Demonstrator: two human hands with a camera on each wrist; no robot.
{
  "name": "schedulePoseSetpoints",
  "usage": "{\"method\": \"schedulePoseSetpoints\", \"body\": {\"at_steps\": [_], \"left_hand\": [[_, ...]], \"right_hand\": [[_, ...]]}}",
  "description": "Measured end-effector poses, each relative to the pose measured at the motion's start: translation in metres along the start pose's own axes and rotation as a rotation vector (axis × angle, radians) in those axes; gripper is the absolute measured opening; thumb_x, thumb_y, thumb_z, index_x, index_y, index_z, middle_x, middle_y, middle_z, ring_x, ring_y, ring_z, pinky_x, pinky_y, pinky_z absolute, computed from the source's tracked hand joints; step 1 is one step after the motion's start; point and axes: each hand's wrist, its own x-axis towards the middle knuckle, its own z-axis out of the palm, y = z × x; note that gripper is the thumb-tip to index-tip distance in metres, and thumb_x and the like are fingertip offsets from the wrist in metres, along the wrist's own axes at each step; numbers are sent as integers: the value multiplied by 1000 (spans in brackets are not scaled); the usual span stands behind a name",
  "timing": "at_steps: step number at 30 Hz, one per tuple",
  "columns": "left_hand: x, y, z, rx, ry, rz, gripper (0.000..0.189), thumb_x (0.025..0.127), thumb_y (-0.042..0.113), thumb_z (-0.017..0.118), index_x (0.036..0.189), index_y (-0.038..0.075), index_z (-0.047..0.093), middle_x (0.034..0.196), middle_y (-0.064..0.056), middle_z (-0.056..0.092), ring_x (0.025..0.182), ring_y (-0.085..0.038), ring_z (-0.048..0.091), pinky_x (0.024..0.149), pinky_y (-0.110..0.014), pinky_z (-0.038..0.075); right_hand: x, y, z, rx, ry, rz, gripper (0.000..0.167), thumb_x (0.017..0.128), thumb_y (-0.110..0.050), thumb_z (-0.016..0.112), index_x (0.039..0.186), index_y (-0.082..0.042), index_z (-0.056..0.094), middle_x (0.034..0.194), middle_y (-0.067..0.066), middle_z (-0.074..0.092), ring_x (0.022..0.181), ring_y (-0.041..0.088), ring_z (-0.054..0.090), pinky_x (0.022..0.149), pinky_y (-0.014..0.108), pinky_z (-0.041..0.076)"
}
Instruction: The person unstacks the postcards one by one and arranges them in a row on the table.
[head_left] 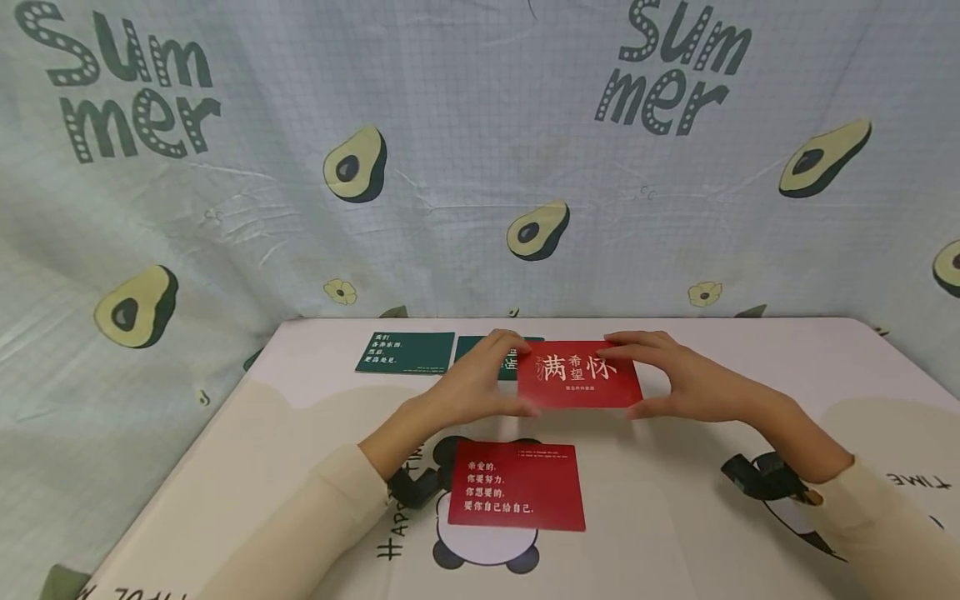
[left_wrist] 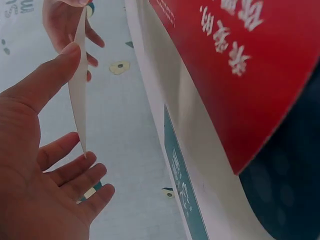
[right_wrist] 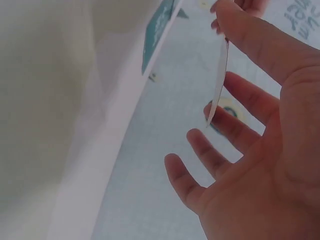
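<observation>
A red card (head_left: 579, 377) with large white Chinese characters is held up above the table by both hands. My left hand (head_left: 480, 385) pinches its left side between thumb and fingers. At the right side, my right hand (head_left: 686, 382) grips it by the edges the same way. Both wrist views show this card nearly edge-on, as a thin pale strip (left_wrist: 79, 100). Below the hands, a second red card (head_left: 517, 487) with several lines of white text lies flat on the table.
Two green cards lie at the back of the table: one at the left (head_left: 405, 352), the other (head_left: 467, 345) partly hidden behind the left hand and held card. The pale table (head_left: 750, 500) has a printed cartoon. A hanging cloth (head_left: 450, 125) with avocado prints stands behind.
</observation>
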Motion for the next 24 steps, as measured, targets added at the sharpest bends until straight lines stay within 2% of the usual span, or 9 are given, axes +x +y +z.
{"method": "schedulePoseSetpoints", "body": {"at_steps": [7,16,24], "left_hand": [[21,-2,9,46,-18,-48,78,71,39,84,133,9,47,138,-4,44,123,-19,43,96,-34,45],[43,-7,16,32,-84,-134,78,72,38,82,136,10,45,135,-3,46,121,-18,42,94,-37,47],[62,-9,27,77,-120,-154,76,75,38,80,136,10,46,135,-3,46,120,-16,43,96,-34,45]], "right_hand": [[4,21,-9,22,-33,22,74,76,-35,81,141,-20,48,148,8,33,133,32,27,89,54,48],[12,41,-15,20,-62,66,72,77,-32,80,141,-21,48,148,8,33,133,34,26,91,59,43],[15,55,-16,47,-94,114,71,76,-30,81,140,-23,50,149,10,32,134,36,24,95,66,35]]}}
